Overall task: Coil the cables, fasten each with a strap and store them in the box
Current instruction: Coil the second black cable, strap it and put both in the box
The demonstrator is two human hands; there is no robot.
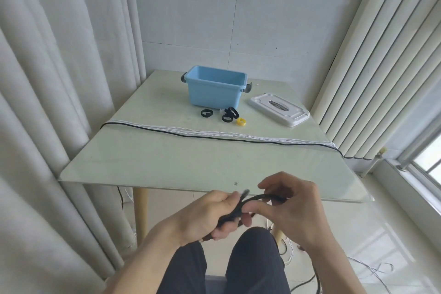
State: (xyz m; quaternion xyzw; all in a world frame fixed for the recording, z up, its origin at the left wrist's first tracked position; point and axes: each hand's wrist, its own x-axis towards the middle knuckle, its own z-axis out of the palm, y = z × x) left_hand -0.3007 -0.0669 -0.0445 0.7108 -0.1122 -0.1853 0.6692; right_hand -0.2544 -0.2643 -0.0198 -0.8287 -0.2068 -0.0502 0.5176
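- The bench carries a bundle of white cables with one black cable beside it, stretched across from edge to edge and not yet coiled.
- The blue box stands open at the far side, its white lid lying to the right.
- Black straps and a yellow one lie just in front of the box.
- The left hand grips the gathered part of a black cable in front of the near bench edge; its fingers are curled round it.
- The right hand pinches the loop being formed.
- To coil well, I would keep the loops even, let the cable twist freely, and hold the bundle firmly until a strap is on.
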